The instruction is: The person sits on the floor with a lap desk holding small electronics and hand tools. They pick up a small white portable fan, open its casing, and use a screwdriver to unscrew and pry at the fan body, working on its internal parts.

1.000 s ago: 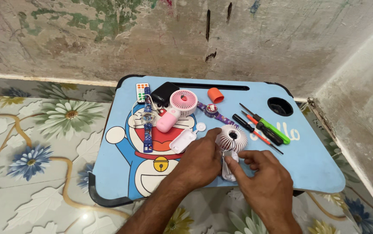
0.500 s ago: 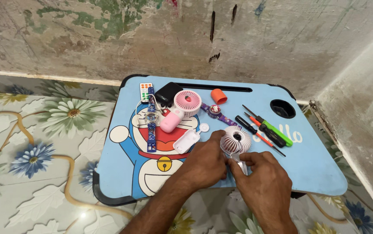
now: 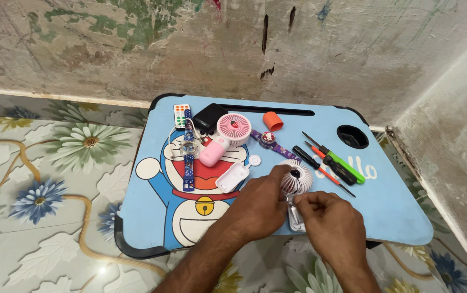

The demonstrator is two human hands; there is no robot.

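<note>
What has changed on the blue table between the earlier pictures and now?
Little changed. The left hand still holds the white fan, while the right hand has shifted its fingers lower on the fan's clear handle. The fan head now faces more upward. The pink fan, screwdrivers and blue table stayed as they were.

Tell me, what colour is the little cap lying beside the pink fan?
Orange cap, clearest in the head view.

- Left hand [image 3: 258, 203] is reaching in from below — fingers curled, knuckles up.
- Right hand [image 3: 328, 220] is lying just beside it, fingertips pinching.
</note>
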